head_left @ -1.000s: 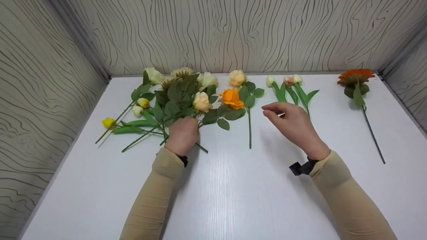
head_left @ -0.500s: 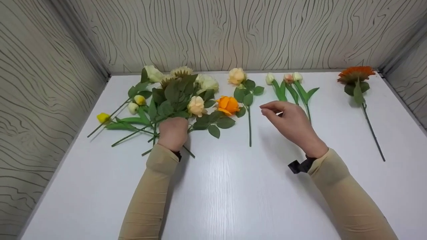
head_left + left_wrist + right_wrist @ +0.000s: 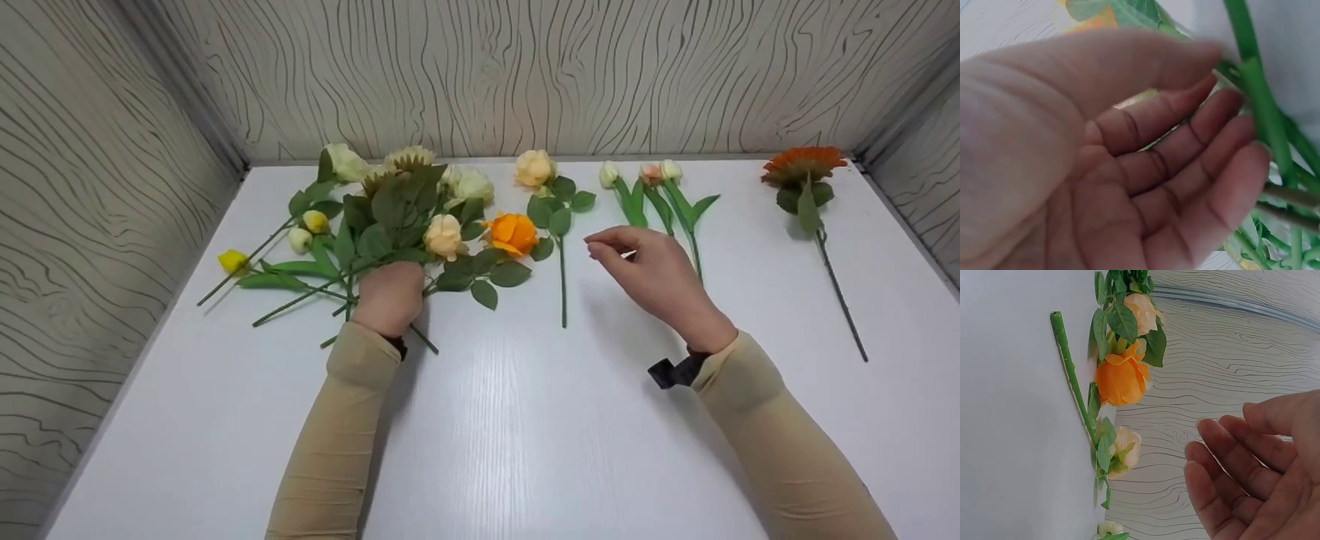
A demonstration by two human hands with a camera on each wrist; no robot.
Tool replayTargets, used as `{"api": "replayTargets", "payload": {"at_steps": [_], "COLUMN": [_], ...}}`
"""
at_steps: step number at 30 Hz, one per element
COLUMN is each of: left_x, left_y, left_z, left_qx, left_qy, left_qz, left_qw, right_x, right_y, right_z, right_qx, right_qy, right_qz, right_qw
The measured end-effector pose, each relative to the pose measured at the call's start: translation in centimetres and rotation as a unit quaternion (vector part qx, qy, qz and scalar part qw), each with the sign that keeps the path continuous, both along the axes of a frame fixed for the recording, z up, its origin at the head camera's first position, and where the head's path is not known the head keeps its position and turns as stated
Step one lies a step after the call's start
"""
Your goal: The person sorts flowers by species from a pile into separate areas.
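Note:
In the head view my left hand (image 3: 390,298) is low over a spread bunch of artificial flowers, its fingers curled. The left wrist view shows a bare palm, with thumb and fingertips pinching at the green stems (image 3: 1266,107). Around that hand lie an orange rose (image 3: 513,235), a peach rose (image 3: 444,237), white flowers (image 3: 468,185) and yellow tulips (image 3: 233,261). My right hand (image 3: 651,268) hovers over the table, fingers loosely bent and holding nothing; the right wrist view shows its palm (image 3: 1275,495). Nearest it are a single peach rose (image 3: 535,169) and pale tulips (image 3: 670,172).
A dark orange flower (image 3: 805,166) on a long stem lies at the far right. The white table (image 3: 495,450) ends at a wood-patterned back wall (image 3: 480,82). Another patterned wall (image 3: 67,247) stands along the left side.
Over the first half second my left hand shifted left, and the bunch with the orange rose slid left and nearer. Since then both hands have stayed almost still.

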State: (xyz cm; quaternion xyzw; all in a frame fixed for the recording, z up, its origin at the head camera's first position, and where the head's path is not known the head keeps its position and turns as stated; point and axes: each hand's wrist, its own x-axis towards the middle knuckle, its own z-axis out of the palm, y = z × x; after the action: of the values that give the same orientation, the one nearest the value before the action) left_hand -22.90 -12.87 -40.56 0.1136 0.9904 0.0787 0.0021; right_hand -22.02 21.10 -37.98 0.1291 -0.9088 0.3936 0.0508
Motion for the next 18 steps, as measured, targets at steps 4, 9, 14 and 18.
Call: {"api": "replayTargets", "payload": {"at_steps": [4, 9, 14, 18], "left_x": [0.08, 0.32, 0.73, 0.34], "left_y": [0.07, -0.03, -0.18, -0.15], "left_z": [0.04, 0.17, 0.42, 0.73], "left_qx": [-0.025, -0.002, 0.036, 0.054], "left_qy": [0.006, 0.014, 0.044, 0.007], "left_qz": [-0.010, -0.034, -0.055, -0.062], "left_qw": [0.9996, 0.9993, 0.9969, 0.9966], "right_x": [-0.01, -0.06, -0.14, -0.17], "right_y": [-0.05, -0.09, -0.03, -0.03], "right_z": [-0.05, -0.03, -0.01, 0.06], "right_qx": [-0.002, 0.001, 0.003, 0.008], "right_qy": [-0.002, -0.006, -0.009, -0.013], "right_qz": [0.001, 0.002, -0.002, -0.003], "right_qw": [1.000, 1.000, 1.000, 1.000]}}
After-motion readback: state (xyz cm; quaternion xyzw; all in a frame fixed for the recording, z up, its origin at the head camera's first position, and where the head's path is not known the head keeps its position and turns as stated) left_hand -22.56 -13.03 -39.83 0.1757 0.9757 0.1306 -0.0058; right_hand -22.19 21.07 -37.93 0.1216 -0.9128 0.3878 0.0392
